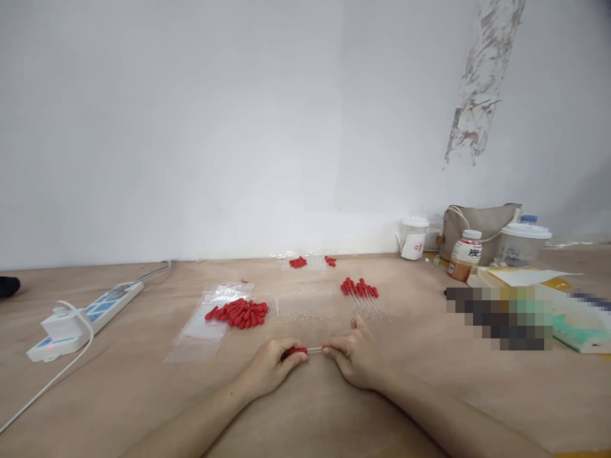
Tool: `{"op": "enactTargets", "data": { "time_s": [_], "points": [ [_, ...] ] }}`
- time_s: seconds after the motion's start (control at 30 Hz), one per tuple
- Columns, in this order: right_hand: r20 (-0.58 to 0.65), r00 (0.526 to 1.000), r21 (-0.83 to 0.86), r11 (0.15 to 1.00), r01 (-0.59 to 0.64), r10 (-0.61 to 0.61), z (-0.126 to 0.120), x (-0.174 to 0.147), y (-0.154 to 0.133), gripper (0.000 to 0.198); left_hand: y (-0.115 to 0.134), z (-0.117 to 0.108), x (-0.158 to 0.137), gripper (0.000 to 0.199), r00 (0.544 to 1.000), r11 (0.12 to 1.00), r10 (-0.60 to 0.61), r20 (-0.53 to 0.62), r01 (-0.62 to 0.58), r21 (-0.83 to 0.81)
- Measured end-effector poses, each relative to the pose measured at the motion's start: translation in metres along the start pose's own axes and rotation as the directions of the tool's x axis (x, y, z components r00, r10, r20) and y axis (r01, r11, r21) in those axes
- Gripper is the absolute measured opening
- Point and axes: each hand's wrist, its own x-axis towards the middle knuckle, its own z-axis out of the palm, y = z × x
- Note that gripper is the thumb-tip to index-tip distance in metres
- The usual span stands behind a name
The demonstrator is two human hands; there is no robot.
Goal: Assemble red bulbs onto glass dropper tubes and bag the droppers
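Between thumb and fingers, my left hand (277,366) pinches a red rubber dropper bulb (298,350). A thin clear dropper tube (314,349) runs from the bulb's mouth to my right hand (351,357), whose fingertips are closed on its other end. Beyond my left hand lies a pile of loose red bulbs (241,313), partly on clear plastic bags (203,324). A row of bare clear tubes (300,305) lies side by side behind both hands. Past my right hand, several droppers with red bulbs fitted (360,289) lie together, tips pointing towards me.
A white power strip (95,315) with a plugged-in charger and cable lies at left. Near the wall is a clear bag (315,261) with red bulbs and tubes. At right stand a lidded cup (414,238), a bottle (465,256), a tub (524,245) and a grey bag (477,222).
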Motion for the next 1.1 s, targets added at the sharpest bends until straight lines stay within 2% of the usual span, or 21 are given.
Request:
{"op": "enactTargets", "data": {
  "time_s": [0.3,0.53,0.67,0.8,0.97,1.03,1.1],
  "points": [
    [0.047,0.998,0.058,0.997,-0.051,0.049,0.008,0.0,-0.007,0.027,0.0,0.002,-0.004,0.02,1.0,0.996,0.022,0.012,-0.023,0.081],
    [0.048,0.997,0.06,0.996,-0.066,0.063,0.017,0.003,-0.008,0.029,0.001,0.002,-0.005,0.019,0.999,0.996,0.032,0.01,-0.033,0.078],
    [0.067,0.995,0.055,0.995,-0.077,0.074,0.012,0.006,-0.01,0.029,0.0,0.001,-0.003,0.019,0.999,0.996,0.039,-0.016,-0.037,0.084],
    [0.093,0.996,-0.004,1.0,0.0,0.001,-0.006,0.008,-0.013,0.026,-0.001,0.0,-0.002,0.017,0.997,0.998,0.024,-0.075,-0.02,0.054],
    [0.073,0.993,-0.197,0.975,0.102,-0.089,-0.017,0.006,-0.007,0.023,-0.009,-0.004,-0.001,0.015,0.994,1.0,0.011,-0.112,-0.007,0.029],
    [0.045,0.998,-0.212,0.976,0.055,-0.047,-0.019,0.006,0.001,0.023,-0.016,-0.008,-0.001,0.015,0.989,0.999,0.016,-0.147,-0.008,0.051],
    [-0.043,0.994,-0.181,0.978,-0.103,0.097,-0.022,0.008,0.014,0.023,-0.023,-0.012,-0.001,0.017,0.982,0.997,0.018,-0.186,-0.003,0.082]
  ]
}}
